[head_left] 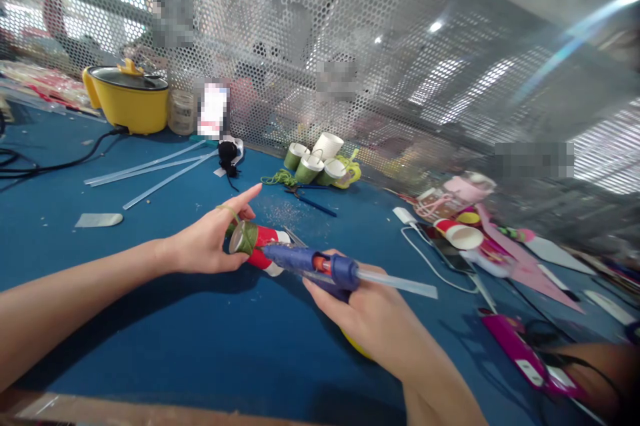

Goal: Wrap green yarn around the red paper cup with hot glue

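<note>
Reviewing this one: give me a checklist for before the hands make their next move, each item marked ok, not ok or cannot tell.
1. Red cup held: ok, the left hand grips it at the end wrapped in green yarn.
2. Glue gun held: ok, it is in the right hand.
3. Glue stick loaded: ok, a long length sticks out of the gun's rear.
4. Nozzle aimed at the cup: ok, though whether it touches is unclear.
5. Left thumb well away from the nozzle: not ok, it looks close.
6. Nozzle hot: cannot tell.
</note>
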Motion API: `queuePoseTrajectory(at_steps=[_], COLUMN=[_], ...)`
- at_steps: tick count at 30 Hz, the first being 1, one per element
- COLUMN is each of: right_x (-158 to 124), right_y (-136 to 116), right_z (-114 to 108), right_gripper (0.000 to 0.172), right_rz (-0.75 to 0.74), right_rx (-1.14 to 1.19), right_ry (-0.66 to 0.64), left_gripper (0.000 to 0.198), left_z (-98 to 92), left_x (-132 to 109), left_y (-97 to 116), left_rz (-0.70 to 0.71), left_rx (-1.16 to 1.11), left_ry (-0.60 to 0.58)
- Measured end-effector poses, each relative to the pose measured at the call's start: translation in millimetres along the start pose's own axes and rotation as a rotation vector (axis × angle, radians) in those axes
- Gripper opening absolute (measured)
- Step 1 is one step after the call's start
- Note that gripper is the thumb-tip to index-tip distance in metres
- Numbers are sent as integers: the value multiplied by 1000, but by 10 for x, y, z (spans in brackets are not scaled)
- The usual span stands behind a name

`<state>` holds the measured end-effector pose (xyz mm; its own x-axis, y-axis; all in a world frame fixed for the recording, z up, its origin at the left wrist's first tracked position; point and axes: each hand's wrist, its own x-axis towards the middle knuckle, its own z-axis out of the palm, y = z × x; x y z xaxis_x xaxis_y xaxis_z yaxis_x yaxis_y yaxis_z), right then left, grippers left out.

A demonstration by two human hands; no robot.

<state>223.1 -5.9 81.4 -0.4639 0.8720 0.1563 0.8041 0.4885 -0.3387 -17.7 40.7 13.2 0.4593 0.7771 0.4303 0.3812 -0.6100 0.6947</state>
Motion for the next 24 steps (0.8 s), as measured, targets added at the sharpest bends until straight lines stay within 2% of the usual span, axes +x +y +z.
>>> queuePoseTrajectory(at_steps=[4, 8, 17, 24], right_x=[11, 5, -9, 23], right_y=[5, -9, -53, -10], right_z=[2, -4, -27, -41], right_gripper=[14, 14, 13, 16], right_rz=[-4, -8, 20, 42], right_rx=[-63, -22, 22, 17], right_ry=[52, -10, -40, 24], left_gripper=[94, 94, 94, 93], left_z=[2, 3, 16, 28], left_x=[0, -2, -2, -14], left_y=[21, 15, 21, 52], left_rz=[11, 9, 14, 94], left_rx=[-9, -4, -1, 32], left_ry=[3, -5, 9, -5])
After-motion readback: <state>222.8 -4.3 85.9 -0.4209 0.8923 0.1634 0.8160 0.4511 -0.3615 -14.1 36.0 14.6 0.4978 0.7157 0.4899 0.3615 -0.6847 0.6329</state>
